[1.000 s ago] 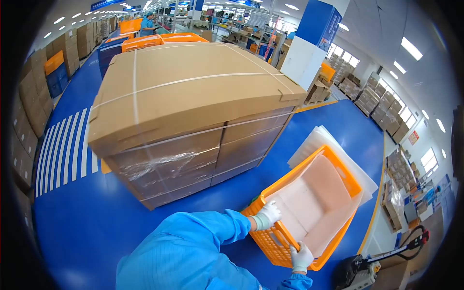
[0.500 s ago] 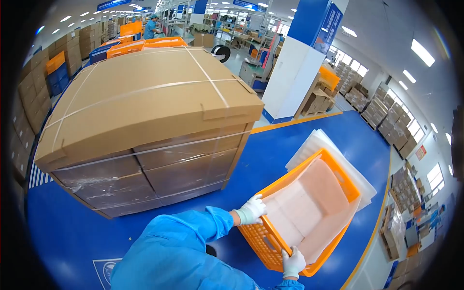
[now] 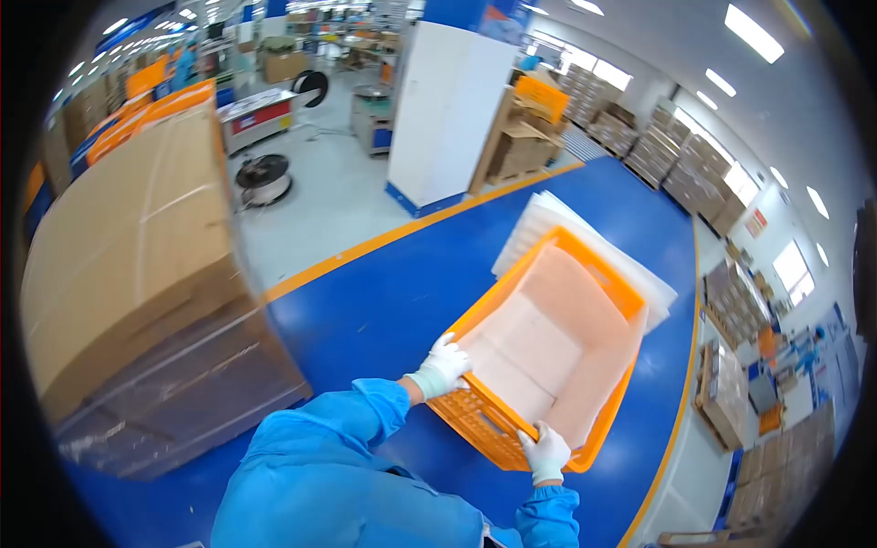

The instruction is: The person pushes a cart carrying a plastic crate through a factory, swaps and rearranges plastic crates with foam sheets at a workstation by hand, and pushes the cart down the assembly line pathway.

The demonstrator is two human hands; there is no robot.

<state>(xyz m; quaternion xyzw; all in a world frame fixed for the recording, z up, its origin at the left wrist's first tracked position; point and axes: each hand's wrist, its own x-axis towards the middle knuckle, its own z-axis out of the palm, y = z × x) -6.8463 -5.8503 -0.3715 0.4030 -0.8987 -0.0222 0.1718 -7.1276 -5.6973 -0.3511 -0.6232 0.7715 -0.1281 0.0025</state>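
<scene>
Fingers curled, left hand (image 3: 443, 367) and right hand (image 3: 547, 452) grip the orange crate (image 3: 480, 434) by its near rim; it's right of the big carton stack (image 3: 128, 265), blue floor (image 3: 393, 301) showing between!

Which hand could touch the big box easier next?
Probably the left hand, gripping the crate nearer the big box. The right hand grips the crate farther away.

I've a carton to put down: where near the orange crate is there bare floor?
Bare blue floor shows between the wrapped stack and the crate, and right of the crate, up to the yellow line. It's crowded at the crate's near edge, where the left hand and right hand grip, and past its far end, where white sheets show.
</scene>
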